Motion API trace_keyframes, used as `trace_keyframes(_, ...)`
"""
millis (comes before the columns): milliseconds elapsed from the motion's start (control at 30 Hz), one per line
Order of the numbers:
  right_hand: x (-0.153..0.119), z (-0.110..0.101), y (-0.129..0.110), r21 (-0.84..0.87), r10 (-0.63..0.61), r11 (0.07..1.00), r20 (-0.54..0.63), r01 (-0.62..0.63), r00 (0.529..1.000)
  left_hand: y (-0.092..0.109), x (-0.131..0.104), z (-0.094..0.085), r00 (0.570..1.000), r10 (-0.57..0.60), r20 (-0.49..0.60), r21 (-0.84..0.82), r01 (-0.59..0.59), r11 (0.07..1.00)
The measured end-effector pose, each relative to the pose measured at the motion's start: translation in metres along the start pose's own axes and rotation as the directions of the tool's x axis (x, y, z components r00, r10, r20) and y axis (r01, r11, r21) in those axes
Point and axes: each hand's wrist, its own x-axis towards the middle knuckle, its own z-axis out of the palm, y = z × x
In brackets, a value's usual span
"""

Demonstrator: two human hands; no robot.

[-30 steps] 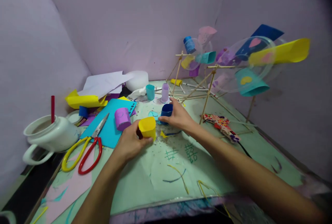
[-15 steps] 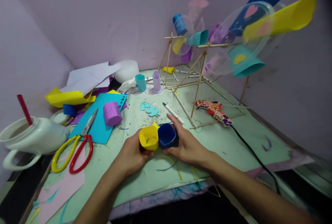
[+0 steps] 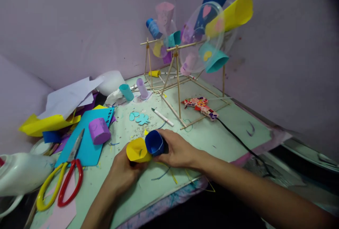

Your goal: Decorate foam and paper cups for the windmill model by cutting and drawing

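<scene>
Yellow tube (image 3: 138,150) in left grip (image 3: 123,170), beside blue tube (image 3: 154,143).

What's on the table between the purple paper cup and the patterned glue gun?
Head view, going from the purple paper cup to the patterned glue gun: teal paper cutouts, then a white-barrelled pen, then sticks of the wooden frame.

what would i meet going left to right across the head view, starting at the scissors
Scissors, purple paper cup, left hand, yellow paper cup, dark blue paper cup, right hand, glue gun.
</scene>
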Motion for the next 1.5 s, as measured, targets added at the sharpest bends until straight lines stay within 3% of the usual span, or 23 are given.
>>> trace_keyframes(167,-0.001,-0.001,0.004,-0.067,-0.041,0.997,-0.02,0.04,0.999,0.004,0.001,0.002,1.0,-0.012,-0.023,0.014,0.012,1.0)
trace_keyframes(300,-0.003,0.0,0.006,-0.104,-0.005,0.995,-0.023,0.003,1.0,0.002,-0.002,0.008,0.998,-0.03,-0.05,-0.033,0.029,0.999)
trace_keyframes(400,0.001,-0.004,0.002,0.008,0.125,0.992,-0.054,-0.125,0.991,0.002,-0.001,0.007,0.996,-0.078,-0.053,-0.147,0.07,0.987)
trace_keyframes(500,0.02,-0.012,-0.003,0.058,0.287,0.957,-0.067,-0.283,0.956,0.004,0.011,-0.003,0.978,-0.12,-0.171,-0.199,0.085,0.976)
trace_keyframes(700,0.1,-0.01,0.004,-0.078,0.301,0.949,-0.068,-0.306,0.951,0.008,0.055,-0.033,0.893,-0.082,-0.443,0.083,0.132,0.988)
trace_keyframes(800,0.132,0.002,0.009,-0.126,0.287,0.947,-0.084,-0.296,0.954,0.014,0.067,-0.033,0.825,-0.103,-0.555,0.18,0.24,0.954)
trace_keyframes(867,0.145,0.011,0.01,-0.145,0.273,0.949,-0.073,-0.281,0.959,0.016,0.07,-0.028,0.782,-0.074,-0.619,0.337,0.35,0.874)
trace_keyframes(967,0.158,0.023,0.009,-0.166,0.244,0.955,-0.036,-0.247,0.969,0.012,0.071,-0.02,0.731,0.065,-0.679,0.541,0.439,0.717)
trace_keyframes(1100,0.171,0.032,0.008,-0.172,0.174,0.971,0.045,-0.164,0.984,-0.006,0.07,-0.011,0.664,0.324,-0.674,0.652,0.328,0.684)
trace_keyframes(1200,0.181,0.031,0.008,-0.159,0.133,0.981,0.117,-0.114,0.984,-0.017,0.072,-0.006,0.707,0.377,-0.598,0.717,0.261,0.647)
trace_keyframes(1333,0.186,0.017,0.009,-0.175,0.142,0.977,0.104,-0.123,0.984,-0.02,0.076,-0.003,0.802,0.271,-0.533,0.738,0.283,0.613)
trace_keyframes(1400,0.186,0.005,0.012,-0.192,0.163,0.97,0.04,-0.153,0.986,-0.019,0.077,-0.003,0.811,0.241,-0.534,0.725,0.292,0.624)
trace_keyframes(1500,0.187,-0.012,0.018,-0.218,0.199,0.951,-0.115,-0.22,0.973,-0.018,0.077,-0.005,0.789,0.227,-0.571,0.683,0.304,0.664)
